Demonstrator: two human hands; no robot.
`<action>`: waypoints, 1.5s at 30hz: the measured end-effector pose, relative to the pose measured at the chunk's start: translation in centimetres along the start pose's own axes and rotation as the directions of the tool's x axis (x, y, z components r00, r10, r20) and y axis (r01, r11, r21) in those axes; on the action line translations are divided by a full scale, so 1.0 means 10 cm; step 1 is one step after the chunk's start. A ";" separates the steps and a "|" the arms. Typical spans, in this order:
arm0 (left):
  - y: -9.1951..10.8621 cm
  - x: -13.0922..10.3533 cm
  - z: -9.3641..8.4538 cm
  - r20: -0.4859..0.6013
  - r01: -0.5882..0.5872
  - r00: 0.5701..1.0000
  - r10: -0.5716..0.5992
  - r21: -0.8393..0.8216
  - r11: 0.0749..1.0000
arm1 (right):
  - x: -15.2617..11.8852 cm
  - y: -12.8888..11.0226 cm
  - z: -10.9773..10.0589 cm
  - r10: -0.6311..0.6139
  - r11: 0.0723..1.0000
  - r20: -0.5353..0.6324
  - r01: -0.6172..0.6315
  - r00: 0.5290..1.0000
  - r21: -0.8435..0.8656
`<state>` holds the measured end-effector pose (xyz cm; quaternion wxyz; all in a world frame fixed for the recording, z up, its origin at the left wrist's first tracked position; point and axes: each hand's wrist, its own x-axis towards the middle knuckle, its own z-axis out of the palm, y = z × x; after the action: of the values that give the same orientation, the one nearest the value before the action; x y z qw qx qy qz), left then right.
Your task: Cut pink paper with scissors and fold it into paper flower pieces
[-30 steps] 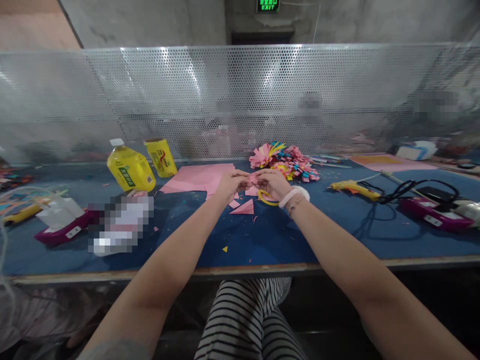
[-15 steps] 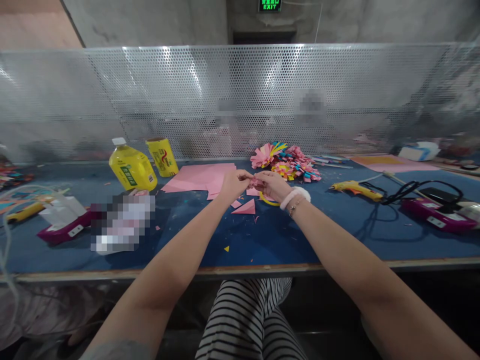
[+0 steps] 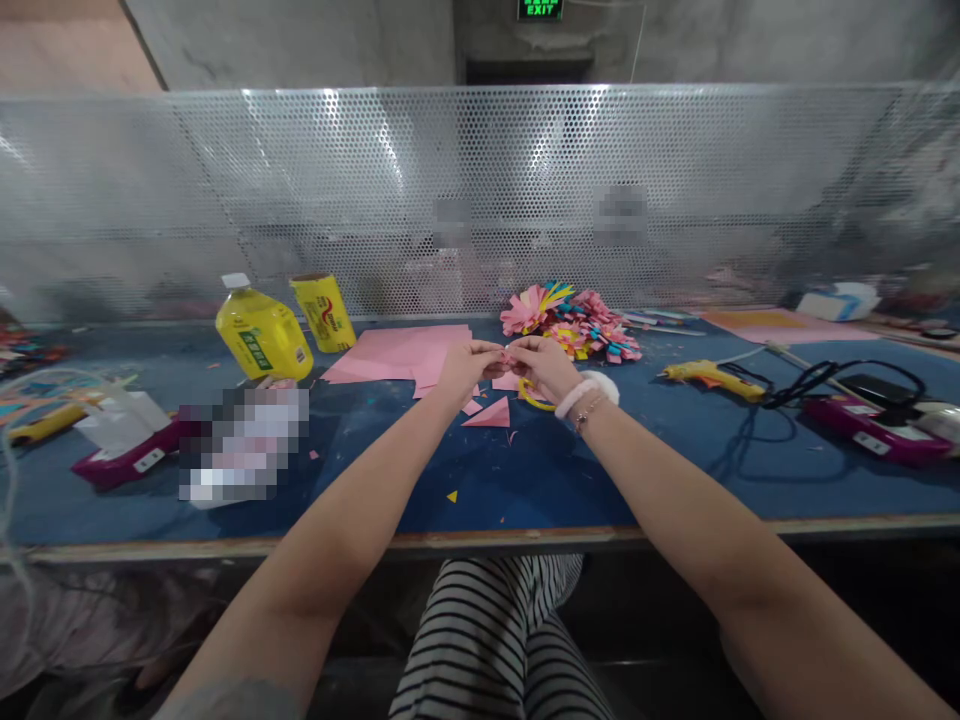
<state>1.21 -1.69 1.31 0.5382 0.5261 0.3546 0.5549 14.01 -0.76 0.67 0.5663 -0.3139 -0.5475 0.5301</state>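
Note:
My left hand (image 3: 474,366) and my right hand (image 3: 544,366) meet above the blue table, their fingertips pinched on a small piece of pink paper (image 3: 508,360). Most of that piece is hidden behind the fingers. Just below lies a folded pink paper triangle (image 3: 489,413), with small pink scraps around it. A yellow ring (image 3: 534,398) shows partly under my right hand. Left of my left hand, pink paper sheets (image 3: 390,352) are spread flat. Paper flowers (image 3: 574,322) in pink, yellow and blue are heaped behind my right hand.
At left stand a yellow liquid bottle (image 3: 262,330) and a yellow can (image 3: 322,313), with a purple power strip (image 3: 131,455) in front. To the right are a yellow glue gun (image 3: 712,378), black cables and another purple power strip (image 3: 874,428). A perforated metal screen (image 3: 360,200) borders the back.
My fingertips have drawn closer together around the pink paper, and less of it shows. My right hand has shifted slightly. The things on the table stay in place.

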 end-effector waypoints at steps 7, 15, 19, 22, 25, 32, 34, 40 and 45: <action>0.03 -0.02 0.00 0.006 0.013 1.000 -0.013 0.010 1.000 | 0.02 0.03 -0.03 -0.023 0.996 -0.010 0.022 1.000 -0.081; 0.00 0.02 0.00 -0.046 -0.008 0.999 0.012 0.077 0.997 | -0.01 0.00 -0.01 -0.079 0.992 0.023 0.080 0.997 -0.093; 0.00 0.04 -0.01 -0.040 -0.011 0.999 0.016 0.122 0.992 | -0.03 -0.04 -0.01 -0.068 0.984 0.061 0.077 0.996 -0.159; 0.00 0.03 -0.02 -0.013 -0.013 1.000 0.016 0.156 0.988 | -0.04 -0.06 -0.01 -0.075 0.970 0.051 0.085 0.996 -0.226; 0.00 0.02 -0.03 0.014 -0.009 1.000 0.007 0.152 0.988 | -0.04 -0.05 -0.01 -0.061 0.978 0.029 0.066 0.998 -0.196; -0.02 0.02 -0.04 -0.002 -0.002 1.000 0.002 0.173 0.985 | -0.03 -0.02 0.00 0.026 0.996 0.021 -0.024 0.999 -0.083; -0.02 0.02 -0.04 -0.005 -0.023 1.000 0.025 0.180 0.983 | -0.04 -0.02 0.02 0.033 0.997 0.000 -0.033 0.999 -0.063; -0.04 0.06 -0.06 0.003 -0.024 1.000 0.024 0.110 0.994 | -0.06 -0.08 0.05 0.086 0.996 -0.063 -0.084 0.994 0.037; -0.01 0.05 -0.04 -0.009 0.009 1.000 -0.008 0.067 0.998 | -0.06 -0.09 0.04 0.118 0.990 -0.052 -0.113 0.992 0.087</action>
<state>0.96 -1.16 1.22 0.5208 0.5399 0.3777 0.5427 13.99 -1.66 1.41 0.5628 -0.3361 -0.4893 0.5753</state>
